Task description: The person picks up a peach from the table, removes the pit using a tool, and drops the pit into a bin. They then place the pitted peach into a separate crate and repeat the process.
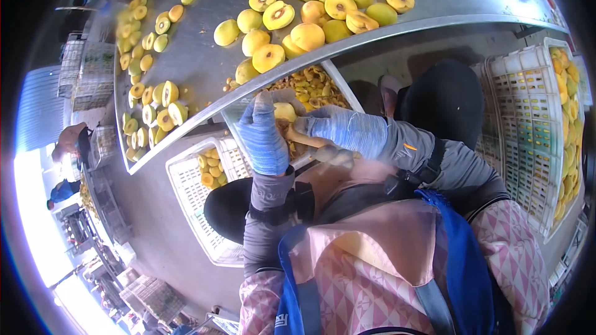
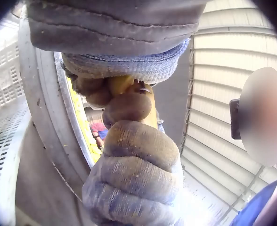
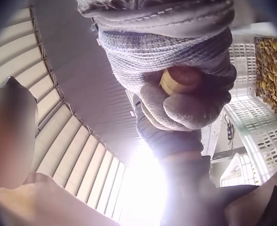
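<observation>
My gloved left hand [image 1: 264, 136] holds a yellow peach [image 1: 284, 111] below the metal table's edge. In the left wrist view, part of the peach [image 2: 121, 84] shows under the glove cuff. My gloved right hand [image 1: 347, 130] grips a tool by its wooden handle [image 1: 307, 139], close against the fruit. The handle's round end [image 3: 182, 80] sticks out of the fist in the right wrist view. A small bit of shiny metal [image 2: 144, 89] shows beside the peach in the left wrist view; the rest of the tool's head is hidden.
On the metal table [image 1: 211, 0] lie many halved peaches [image 1: 269, 58], with more along the left side. A bin of scraps [image 1: 316, 84] sits under the table edge. White crates of peaches stand at lower left [image 1: 186, 195] and right [image 1: 518, 136], beside my knees.
</observation>
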{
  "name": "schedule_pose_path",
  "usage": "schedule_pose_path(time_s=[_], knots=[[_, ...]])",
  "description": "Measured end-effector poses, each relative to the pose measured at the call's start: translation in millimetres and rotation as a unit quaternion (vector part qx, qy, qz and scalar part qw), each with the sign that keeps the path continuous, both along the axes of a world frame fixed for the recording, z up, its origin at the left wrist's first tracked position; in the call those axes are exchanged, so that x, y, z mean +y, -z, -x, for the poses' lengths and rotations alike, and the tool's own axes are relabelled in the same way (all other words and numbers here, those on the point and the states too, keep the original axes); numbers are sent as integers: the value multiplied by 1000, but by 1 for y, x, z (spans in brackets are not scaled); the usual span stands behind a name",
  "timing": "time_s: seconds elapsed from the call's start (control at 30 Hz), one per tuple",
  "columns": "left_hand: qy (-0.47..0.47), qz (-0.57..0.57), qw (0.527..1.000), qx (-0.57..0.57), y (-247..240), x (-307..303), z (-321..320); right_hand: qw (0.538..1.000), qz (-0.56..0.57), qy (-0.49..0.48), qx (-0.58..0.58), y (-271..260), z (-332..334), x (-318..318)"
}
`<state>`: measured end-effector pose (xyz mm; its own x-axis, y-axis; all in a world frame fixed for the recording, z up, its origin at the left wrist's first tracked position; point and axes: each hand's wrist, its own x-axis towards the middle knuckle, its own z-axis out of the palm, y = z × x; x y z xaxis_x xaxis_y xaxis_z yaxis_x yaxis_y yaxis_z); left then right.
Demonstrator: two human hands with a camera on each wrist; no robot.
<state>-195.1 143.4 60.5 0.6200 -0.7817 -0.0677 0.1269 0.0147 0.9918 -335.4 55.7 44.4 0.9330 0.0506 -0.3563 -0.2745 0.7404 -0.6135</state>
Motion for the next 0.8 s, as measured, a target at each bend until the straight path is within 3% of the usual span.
schedule_pose_path(time_s=[0.23, 0.33, 0.4, 0.5, 0.53, 0.57, 0.6, 0.63, 0.67, 0.7, 0.73, 0.77, 0.8], knots=[[6, -15, 999, 48, -6, 12, 0, 994, -93, -34, -40, 2, 1, 0], [-7, -8, 998, 58, -3, 16, 1, 982, -159, -83, -62, 28, -4, 3], [-23, -14, 998, 58, 3, 18, -3, 955, -263, -103, -87, 36, -8, 3], [-82, 54, 986, 138, 7, 17, -9, 940, -292, -86, -157, 29, -6, 1], [-149, 28, 968, 200, 0, 15, -9, 881, -433, -106, -158, 32, -10, 1], [-216, 4, 941, 259, -5, 15, -10, 881, -432, -112, -159, 29, -9, -1], [-217, 14, 950, 224, -6, 15, -11, 967, -233, -30, -103, 19, -6, 0], [-222, 11, 950, 221, -5, 23, -16, 997, -24, 56, -41, 8, -2, 2], [-148, 11, 970, 195, -4, 33, -25, 993, 106, 43, -4, -6, 0, 2], [-72, 13, 983, 167, -2, 41, -35, 993, 107, 40, -7, 5, -3, 6], [-26, 28, 988, 150, 1, 50, -47, 942, 309, 102, -82, 21, -11, 13], [-31, 30, 989, 143, 0, 59, -58, 840, 493, 162, -157, 33, -17, 18], [-68, -8, 997, 37, -2, 69, -68, 788, 588, 113, -144, 20, -10, 15]])
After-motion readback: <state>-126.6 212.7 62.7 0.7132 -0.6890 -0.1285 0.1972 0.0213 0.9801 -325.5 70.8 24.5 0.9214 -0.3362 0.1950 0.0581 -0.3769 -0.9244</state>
